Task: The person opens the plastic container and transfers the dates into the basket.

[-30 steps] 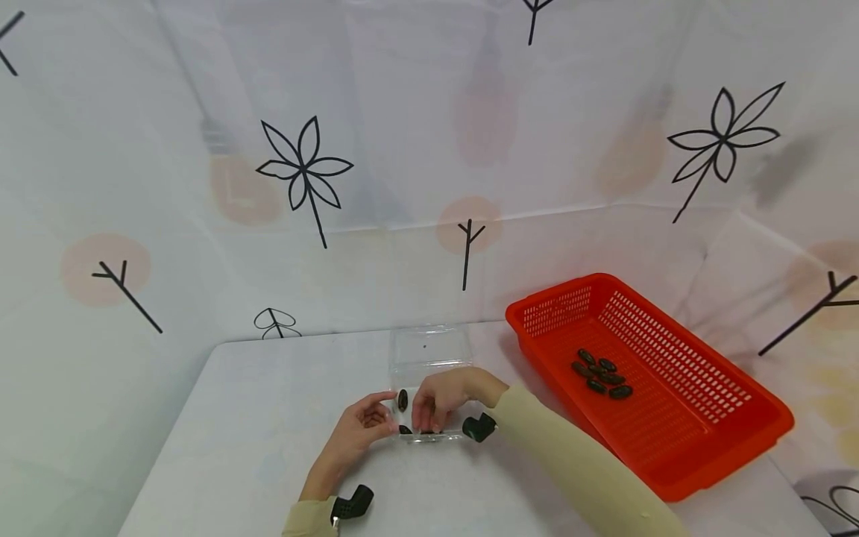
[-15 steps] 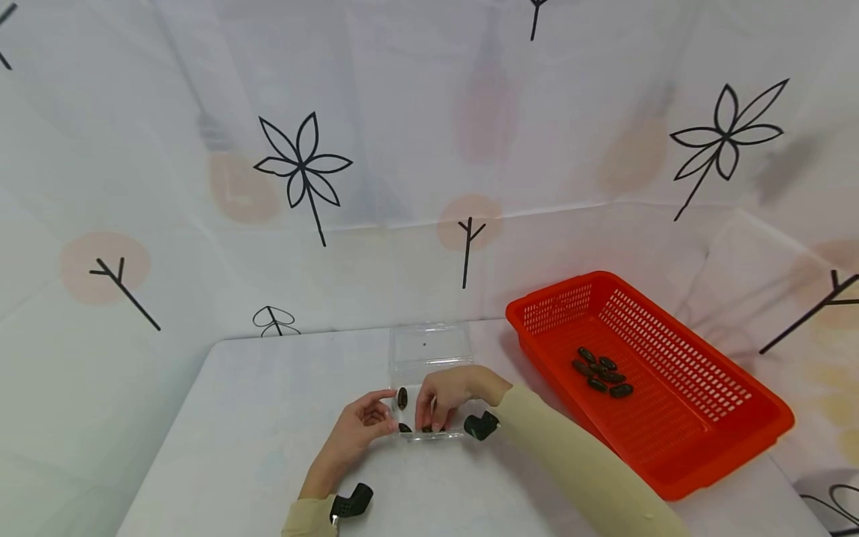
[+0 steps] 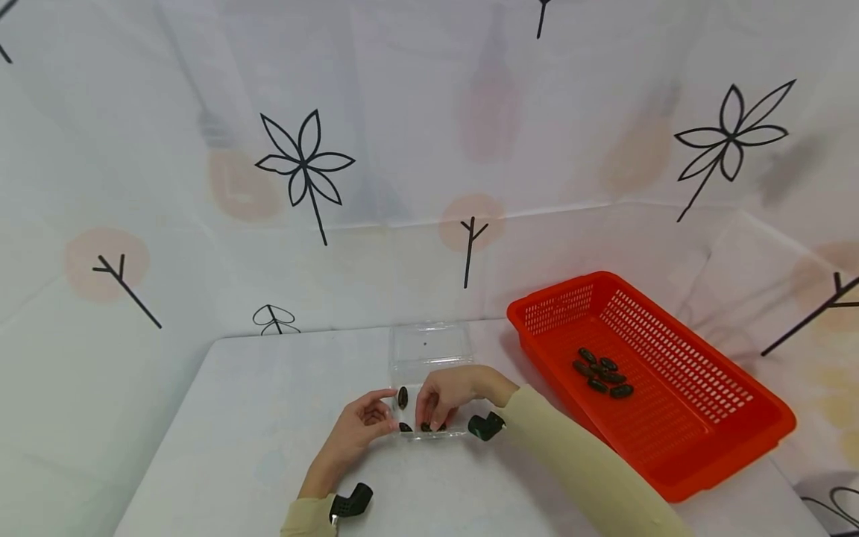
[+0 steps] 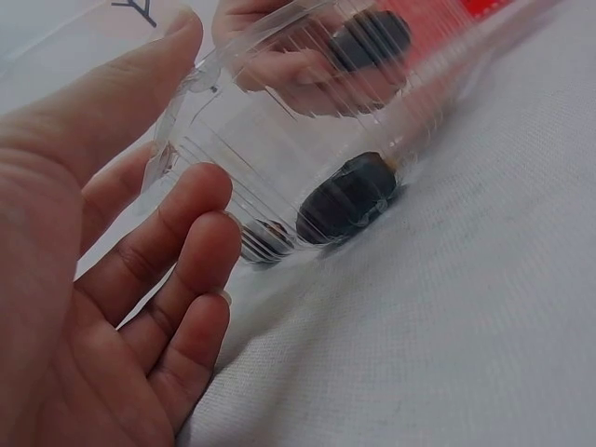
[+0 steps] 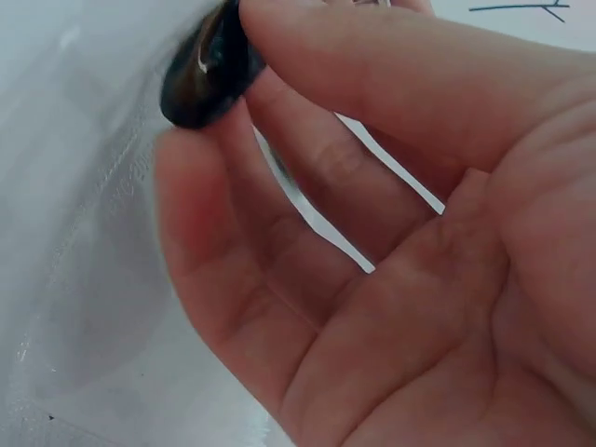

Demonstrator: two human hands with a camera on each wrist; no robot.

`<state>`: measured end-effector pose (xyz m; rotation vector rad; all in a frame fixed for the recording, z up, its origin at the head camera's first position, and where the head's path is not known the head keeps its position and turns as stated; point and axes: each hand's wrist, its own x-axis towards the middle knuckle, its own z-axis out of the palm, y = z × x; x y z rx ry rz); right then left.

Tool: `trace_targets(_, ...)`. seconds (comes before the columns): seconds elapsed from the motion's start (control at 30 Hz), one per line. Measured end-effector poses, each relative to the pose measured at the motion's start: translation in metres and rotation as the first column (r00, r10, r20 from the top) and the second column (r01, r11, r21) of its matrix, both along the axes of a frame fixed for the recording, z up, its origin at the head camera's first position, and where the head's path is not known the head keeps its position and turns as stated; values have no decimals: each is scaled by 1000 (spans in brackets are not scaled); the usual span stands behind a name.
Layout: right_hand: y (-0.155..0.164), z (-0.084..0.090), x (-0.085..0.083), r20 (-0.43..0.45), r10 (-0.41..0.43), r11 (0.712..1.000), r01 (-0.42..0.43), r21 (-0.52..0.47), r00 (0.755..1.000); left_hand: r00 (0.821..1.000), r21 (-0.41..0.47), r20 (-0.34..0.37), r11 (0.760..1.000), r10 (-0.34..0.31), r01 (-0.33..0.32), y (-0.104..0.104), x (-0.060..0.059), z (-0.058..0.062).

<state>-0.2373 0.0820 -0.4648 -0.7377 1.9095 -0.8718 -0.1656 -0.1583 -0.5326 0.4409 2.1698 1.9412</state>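
A clear plastic box point(image 3: 429, 347) stands on the white table point(image 3: 255, 418). It holds a few dark glossy oval pieces point(image 3: 403, 397). My left hand point(image 3: 388, 410) grips the box's near left corner, with the thumb over the rim and the fingers point(image 4: 200, 214) against the ribbed wall point(image 4: 279, 140). Two dark pieces point(image 4: 349, 197) lie on the floor behind that wall. My right hand point(image 3: 429, 418) reaches into the near end of the box. In the right wrist view the right hand point(image 5: 219, 84) pinches one dark piece point(image 5: 205, 70) between thumb and fingers.
A red slotted basket point(image 3: 557, 309) sits at the right of the table with several more dark pieces point(image 3: 600, 373) in a small heap. Patterned white sheets hang behind and beside the table. Black wrist cameras point(image 3: 485, 425) show at both cuffs.
My right hand's fingers have dipped slightly lower into the near end of the box. The left hand and the box have stayed put.
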Motion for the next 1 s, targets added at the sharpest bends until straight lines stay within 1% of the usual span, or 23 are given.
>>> trace_targets(0.17,1,3,0,-54,-19,999,18,-28,998,1000,12,-4,1000,-5,5,1,0,2)
trace_targets(0.33,5,7,1,-77,-55,996,49,-79,996,1000,4,-8,1000,-2,2,0,-1,1)
trace_targets(0.57,13,13,1,-142,-117,986,98,-135,983,1000,3,-3,1000,2,-2,1,0,3)
trace_targets(0.8,24,17,-1,-147,-158,973,129,-191,976,1000,10,-3,1000,13,-13,1,0,4)
trace_targets(1.0,38,23,3,-136,-199,961,166,-220,971,1000,8,18,1000,19,-19,0,1,3)
